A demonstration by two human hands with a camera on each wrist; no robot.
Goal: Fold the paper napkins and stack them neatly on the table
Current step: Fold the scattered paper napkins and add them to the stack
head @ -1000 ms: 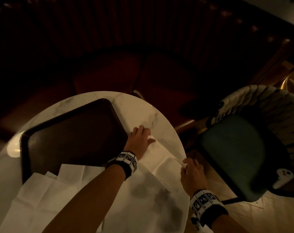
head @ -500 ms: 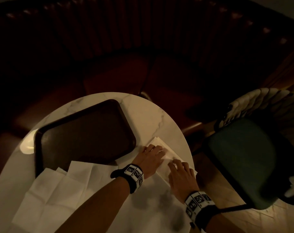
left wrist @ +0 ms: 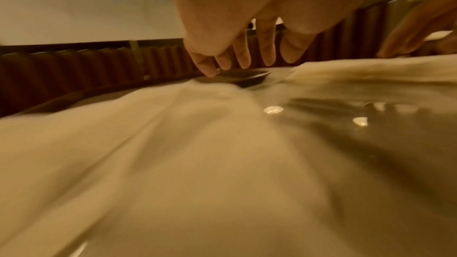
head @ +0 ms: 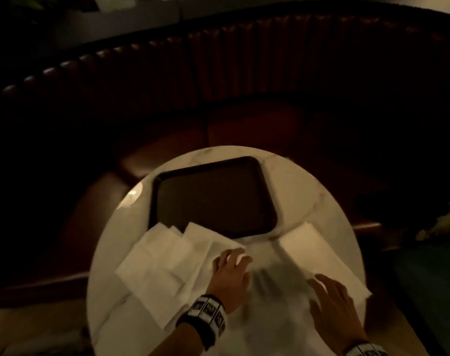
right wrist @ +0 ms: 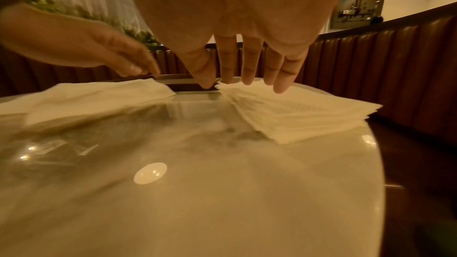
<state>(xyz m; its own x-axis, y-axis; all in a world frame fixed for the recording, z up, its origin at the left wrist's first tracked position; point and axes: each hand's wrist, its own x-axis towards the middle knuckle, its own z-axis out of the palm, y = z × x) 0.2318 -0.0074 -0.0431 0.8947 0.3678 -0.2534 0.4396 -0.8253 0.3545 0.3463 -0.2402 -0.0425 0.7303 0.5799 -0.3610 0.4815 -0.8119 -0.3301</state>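
Note:
A stack of folded white napkins (head: 319, 255) lies at the right side of the round marble table (head: 308, 191). Several unfolded white napkins (head: 165, 263) lie spread at the left. My left hand (head: 231, 265) hovers over the right edge of that loose pile, fingers extended; in the left wrist view its thumb tip touches the paper (left wrist: 148, 144). My right hand (head: 329, 299) is spread open at the near left corner of the folded stack (right wrist: 296, 112), its thumb (right wrist: 205, 77) at the stack's edge. Neither hand holds anything.
A dark brown tray (head: 213, 196) sits on the far half of the table, its near edge under the loose napkins. A dark padded booth bench (head: 244, 73) curves behind the table. The table's right edge drops off just past the folded stack.
My right hand let go of the napkin edge it pinched; both hands pressed the folded napkin onto the stack. My left hand has since moved left to the loose pile.

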